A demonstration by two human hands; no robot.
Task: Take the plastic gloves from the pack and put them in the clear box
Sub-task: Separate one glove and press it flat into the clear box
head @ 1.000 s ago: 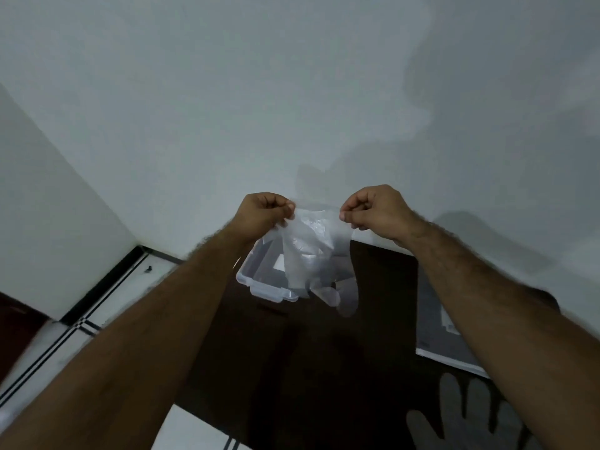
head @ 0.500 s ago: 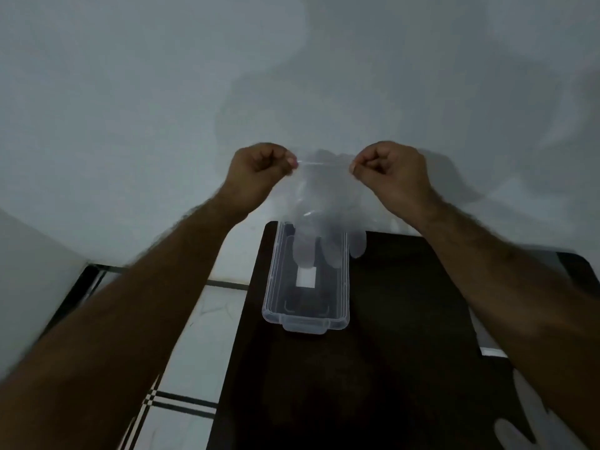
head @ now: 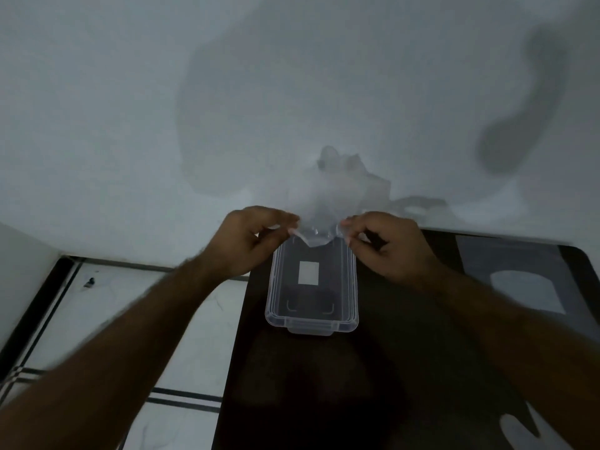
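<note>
Your left hand (head: pixel 256 237) and right hand (head: pixel 386 245) each pinch one glove (head: pixel 319 203) over the box's (head: pixel 352 287) far end, near the table's (head: pixel 406 368) back edge. Box looks empty; placing remains.

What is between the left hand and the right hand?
In the head view, a thin see-through plastic glove stretches between the left hand and the right hand, pinched by both above the clear plastic box.

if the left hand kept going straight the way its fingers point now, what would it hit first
Most likely the plastic glove already pinched in the left hand, then the right hand just beyond it; their relative depth is unclear.
</note>
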